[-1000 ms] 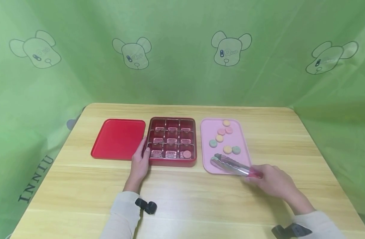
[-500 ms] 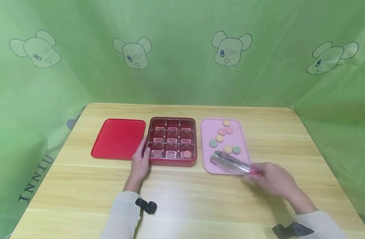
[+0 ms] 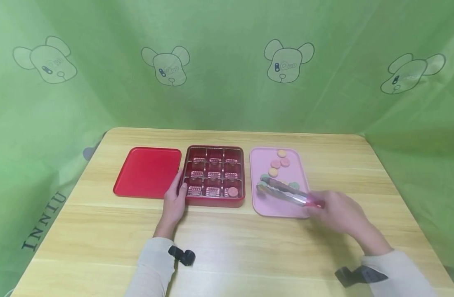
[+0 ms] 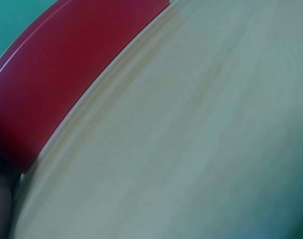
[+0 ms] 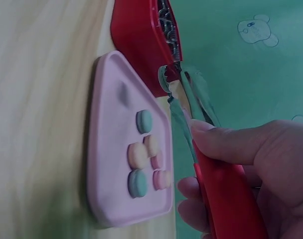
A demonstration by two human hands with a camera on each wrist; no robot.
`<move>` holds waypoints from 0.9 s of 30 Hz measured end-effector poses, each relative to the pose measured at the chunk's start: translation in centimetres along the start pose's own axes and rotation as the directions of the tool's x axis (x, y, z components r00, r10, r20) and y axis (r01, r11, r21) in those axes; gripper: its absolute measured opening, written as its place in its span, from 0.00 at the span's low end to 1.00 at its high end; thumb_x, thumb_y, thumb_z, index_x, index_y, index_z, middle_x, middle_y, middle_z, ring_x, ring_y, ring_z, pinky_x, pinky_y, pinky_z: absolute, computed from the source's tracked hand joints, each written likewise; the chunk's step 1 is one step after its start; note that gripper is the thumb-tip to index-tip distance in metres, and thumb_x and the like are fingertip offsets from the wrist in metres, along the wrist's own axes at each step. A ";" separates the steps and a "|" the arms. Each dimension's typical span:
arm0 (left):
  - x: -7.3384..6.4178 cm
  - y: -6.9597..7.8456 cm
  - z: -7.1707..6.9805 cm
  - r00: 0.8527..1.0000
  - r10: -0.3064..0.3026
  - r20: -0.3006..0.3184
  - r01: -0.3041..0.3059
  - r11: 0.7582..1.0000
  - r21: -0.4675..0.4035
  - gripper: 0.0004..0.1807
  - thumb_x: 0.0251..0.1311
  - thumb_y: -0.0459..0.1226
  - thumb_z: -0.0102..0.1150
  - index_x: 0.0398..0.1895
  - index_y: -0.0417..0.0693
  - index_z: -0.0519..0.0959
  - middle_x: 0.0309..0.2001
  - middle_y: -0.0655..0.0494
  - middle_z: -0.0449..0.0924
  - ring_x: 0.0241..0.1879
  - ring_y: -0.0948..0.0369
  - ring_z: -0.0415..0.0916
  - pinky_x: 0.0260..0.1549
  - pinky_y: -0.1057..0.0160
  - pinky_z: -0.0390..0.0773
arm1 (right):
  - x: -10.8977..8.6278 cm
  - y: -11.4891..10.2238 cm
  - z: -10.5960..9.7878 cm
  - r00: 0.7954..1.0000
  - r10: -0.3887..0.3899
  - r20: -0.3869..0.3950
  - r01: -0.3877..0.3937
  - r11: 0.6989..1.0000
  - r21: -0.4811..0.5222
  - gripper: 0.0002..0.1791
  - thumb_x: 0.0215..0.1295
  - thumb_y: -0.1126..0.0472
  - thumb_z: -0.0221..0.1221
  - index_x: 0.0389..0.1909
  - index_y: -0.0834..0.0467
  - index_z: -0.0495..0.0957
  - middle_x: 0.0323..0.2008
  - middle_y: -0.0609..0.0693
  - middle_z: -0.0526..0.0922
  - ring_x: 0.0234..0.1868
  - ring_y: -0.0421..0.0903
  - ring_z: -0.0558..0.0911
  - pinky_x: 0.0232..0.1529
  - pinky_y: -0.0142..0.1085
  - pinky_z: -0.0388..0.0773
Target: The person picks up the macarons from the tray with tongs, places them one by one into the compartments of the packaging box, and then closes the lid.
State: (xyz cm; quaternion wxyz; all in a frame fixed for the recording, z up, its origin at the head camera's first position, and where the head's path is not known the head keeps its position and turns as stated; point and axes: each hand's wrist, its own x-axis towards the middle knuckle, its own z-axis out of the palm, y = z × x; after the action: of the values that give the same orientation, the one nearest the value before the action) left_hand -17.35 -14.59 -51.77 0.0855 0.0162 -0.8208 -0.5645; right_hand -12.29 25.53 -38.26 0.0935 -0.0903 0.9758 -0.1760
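Note:
My left hand (image 3: 173, 205) holds the left front corner of a red divided box (image 3: 214, 202), its thumb at the corner and fingers along the side. A pink macaron (image 3: 232, 191) sits in the box's front right compartment. My right hand (image 3: 338, 212) grips red-handled metal tongs (image 3: 290, 195). Between the tongs' tips is a green macaron (image 3: 261, 186), raised above the pink tray (image 3: 279, 209). Several pink, yellow and green macarons remain on that tray; in the right wrist view a yellow macaron (image 5: 137, 156) lies among them. The left wrist view shows mainly the box's red side (image 4: 57, 74).
A flat red lid (image 3: 149, 173) lies left of the box. Box, lid and tray stand in a row on a wooden table (image 3: 219, 247). A green curtain (image 3: 227, 107) with printed bear heads hangs behind and at both sides.
The tongs have closed on the front green macaron and lifted it off the tray, moving slightly back and left. My left hand and the box have stayed put.

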 end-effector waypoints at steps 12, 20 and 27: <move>0.1 0.0 0.0 1.000 -0.011 0.003 0.011 1.000 0.012 0.27 0.70 0.40 0.40 0.72 0.53 0.56 0.71 0.53 0.57 0.71 0.54 0.52 0.69 0.50 0.55 | 2.1 -3.2 -1.1 0.998 -0.064 0.013 0.064 0.998 -0.027 0.18 0.57 0.52 0.63 0.45 0.56 0.82 0.25 0.46 0.79 0.22 0.42 0.71 0.22 0.34 0.67; 0.2 -0.1 0.0 1.000 -0.010 -0.002 0.010 1.000 0.005 0.27 0.70 0.40 0.41 0.72 0.53 0.57 0.71 0.53 0.58 0.71 0.53 0.53 0.69 0.50 0.55 | 3.9 -5.6 -0.4 0.992 -0.129 0.009 0.129 0.991 -0.039 0.08 0.56 0.51 0.64 0.31 0.51 0.81 0.19 0.44 0.74 0.21 0.43 0.69 0.21 0.34 0.64; 0.2 0.1 0.0 1.000 -0.011 0.001 0.011 1.000 0.009 0.27 0.70 0.40 0.41 0.72 0.53 0.57 0.71 0.53 0.58 0.71 0.54 0.53 0.69 0.49 0.56 | 5.2 -7.3 0.9 0.988 -0.152 0.022 0.152 0.988 -0.004 0.21 0.55 0.52 0.65 0.49 0.55 0.81 0.22 0.44 0.77 0.22 0.43 0.70 0.24 0.34 0.66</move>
State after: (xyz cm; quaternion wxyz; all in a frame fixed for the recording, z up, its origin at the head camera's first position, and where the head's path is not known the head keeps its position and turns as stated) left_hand -17.52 -14.55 -51.63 0.0820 0.0206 -0.8232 -0.5614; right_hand -16.13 17.45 -37.28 0.0902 -0.1666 0.9655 -0.1788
